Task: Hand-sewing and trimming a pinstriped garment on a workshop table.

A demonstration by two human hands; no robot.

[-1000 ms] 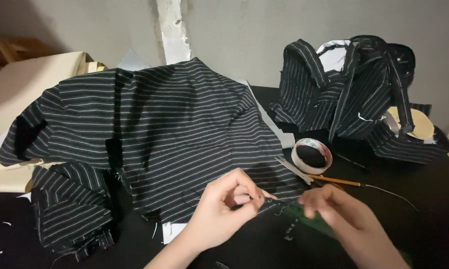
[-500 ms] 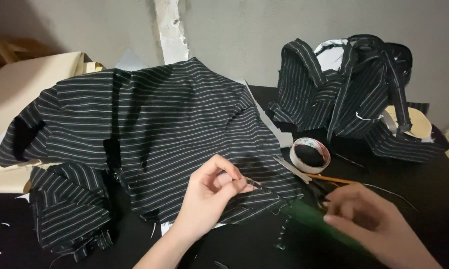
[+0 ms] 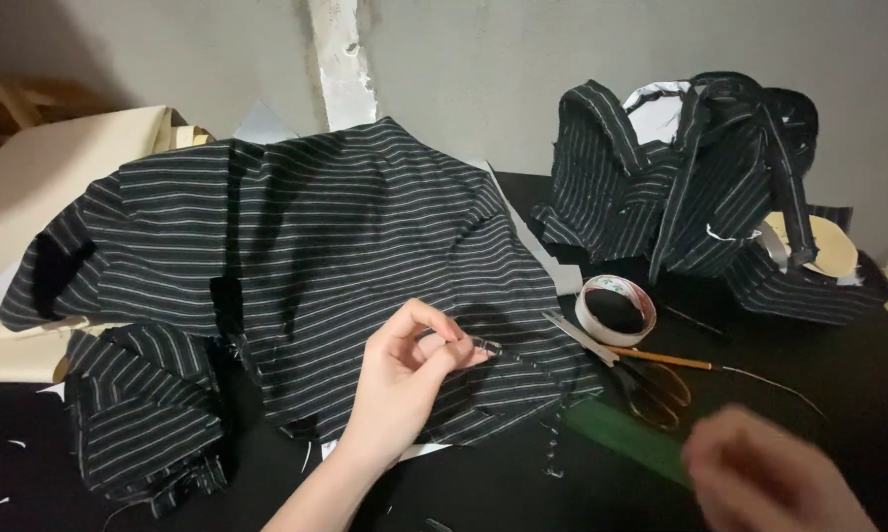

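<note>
Striped garment [image 3: 296, 256], worktop centre: left hand [image 3: 405, 379] pinching a small pin-like item at its hem; right hand [image 3: 769, 483], blurred, grip indeterminable, now withdrawn toward the near-right corner, leaving stitching paused.

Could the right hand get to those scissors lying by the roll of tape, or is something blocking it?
Probably yes. The right hand, blurred, is at the lower right, and the scissors lie uncovered on the black table just up-left of it. Only a green strip lies between, flat.
</note>
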